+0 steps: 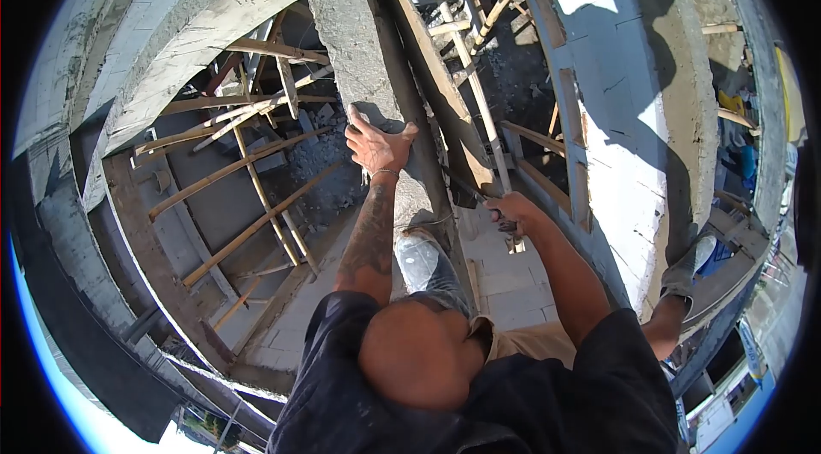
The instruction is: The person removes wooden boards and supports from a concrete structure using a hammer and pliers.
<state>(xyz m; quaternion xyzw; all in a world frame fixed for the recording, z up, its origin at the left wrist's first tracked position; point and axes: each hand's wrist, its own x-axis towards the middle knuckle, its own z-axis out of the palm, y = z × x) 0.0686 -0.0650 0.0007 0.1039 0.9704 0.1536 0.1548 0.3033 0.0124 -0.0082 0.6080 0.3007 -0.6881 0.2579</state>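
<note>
My left hand (376, 144) lies with fingers spread on top of a rough grey concrete beam (355, 35); it is open and holds nothing. To its right and lower, my right hand (510, 212) is closed around a dark, slim tool (466, 191). The tool points up and left toward the beam's side, beside a board (457, 125). Its exact kind and working end cannot be made out. A thin wire (428, 221) crosses the beam near my grey, worn shoe (423, 264).
Bamboo poles (244, 180) and timbers criss-cross a deep opening with rubble on the left. Another opening with poles (466, 52) drops away on the right. A sunlit white wall (611, 138) runs beyond it. My other shoe (694, 264) stands at the far right.
</note>
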